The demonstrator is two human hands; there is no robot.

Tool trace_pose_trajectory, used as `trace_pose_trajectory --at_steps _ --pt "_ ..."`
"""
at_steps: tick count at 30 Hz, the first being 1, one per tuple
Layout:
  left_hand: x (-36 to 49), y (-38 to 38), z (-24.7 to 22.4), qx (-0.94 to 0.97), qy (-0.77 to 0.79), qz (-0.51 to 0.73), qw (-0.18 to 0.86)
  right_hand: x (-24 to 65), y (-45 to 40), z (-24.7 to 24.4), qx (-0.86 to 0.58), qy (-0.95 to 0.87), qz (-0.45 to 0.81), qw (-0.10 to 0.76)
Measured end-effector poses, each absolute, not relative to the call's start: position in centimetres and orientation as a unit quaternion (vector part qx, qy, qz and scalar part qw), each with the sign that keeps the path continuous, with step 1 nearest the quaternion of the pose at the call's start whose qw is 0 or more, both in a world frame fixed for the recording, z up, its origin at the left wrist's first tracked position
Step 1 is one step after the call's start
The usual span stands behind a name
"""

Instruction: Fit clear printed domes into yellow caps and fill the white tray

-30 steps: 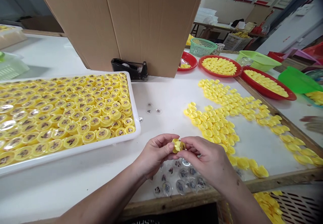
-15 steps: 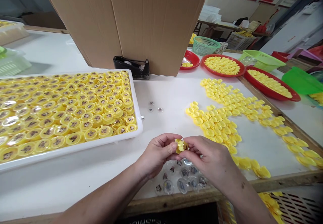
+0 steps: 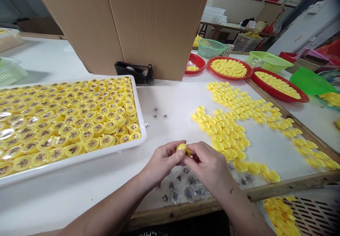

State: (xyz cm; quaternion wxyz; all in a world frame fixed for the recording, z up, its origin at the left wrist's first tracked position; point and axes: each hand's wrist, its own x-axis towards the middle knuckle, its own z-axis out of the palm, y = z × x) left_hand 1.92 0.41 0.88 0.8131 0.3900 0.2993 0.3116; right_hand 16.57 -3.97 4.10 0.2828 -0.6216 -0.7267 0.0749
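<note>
Between my two hands is a small round yellow plastic piece [image 3: 182, 147], held above the white table. My left hand [image 3: 167, 159] pinches it from the left with thumb and fingers. From the right, the fingertips of my right hand [image 3: 208, 163] grip the same piece, covering part of it. Under my hands lie clear round discs with small dark pictures [image 3: 174, 195], near the table's front edge. To the right, many yellow round pieces [image 3: 220, 129] are spread in overlapping rows. At left, a white tray [image 3: 142, 136] holds rows of yellow pieces with picture faces.
A cardboard box [image 3: 148, 23] stands at the back, with a black tape dispenser [image 3: 135, 73] before it. Red plates [image 3: 251, 73] of yellow pieces and a green basket [image 3: 211, 48] stand back right. A few loose discs [image 3: 165, 116] lie mid-table. A wooden strip [image 3: 305, 184] edges the table.
The yellow piece has been turned: its smooth rounded side now faces up, where its open inside showed before. My right hand has drawn closer to the left. The whole view has shifted slightly.
</note>
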Motion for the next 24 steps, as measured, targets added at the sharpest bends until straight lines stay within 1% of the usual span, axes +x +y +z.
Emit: trace_pose_trajectory --at_steps 1,3,7,9,12,14,17,19,24 --pt "1.9 0.4 1.0 0.401 0.304 0.31 0.807 16.5 -4.0 3.9 -0.619 -0.725 0.072 0.294" --pt "1.8 0.5 1.2 0.417 0.328 0.307 0.79 16.5 -4.1 3.6 -0.608 -0.721 0.104 0.316" --pt "1.7 0.6 1.1 0.444 0.347 0.315 0.763 17.3 -4.1 3.4 -0.61 -0.656 0.25 0.368" --pt "1.7 0.6 0.9 0.476 0.349 0.322 0.74 17.7 -4.0 3.0 -0.618 -0.61 0.322 0.378" --pt "1.8 0.6 0.8 0.541 0.374 0.318 0.683 18.0 -3.9 2.2 -0.604 -0.542 0.444 0.38" --pt "1.7 0.5 0.9 0.589 0.4 0.306 0.633 17.8 -3.9 1.7 -0.596 -0.499 0.494 0.39" --pt "1.6 0.5 1.4 0.637 0.433 0.287 0.569 17.4 -3.9 1.0 -0.591 -0.464 0.515 0.412" --pt "1.6 0.4 1.5 0.645 0.445 0.284 0.552 17.2 -3.9 0.5 -0.582 -0.452 0.523 0.428" --pt "2.0 0.3 1.2 0.624 0.437 0.284 0.582 17.4 -3.6 -0.2 -0.592 -0.426 0.524 0.44"
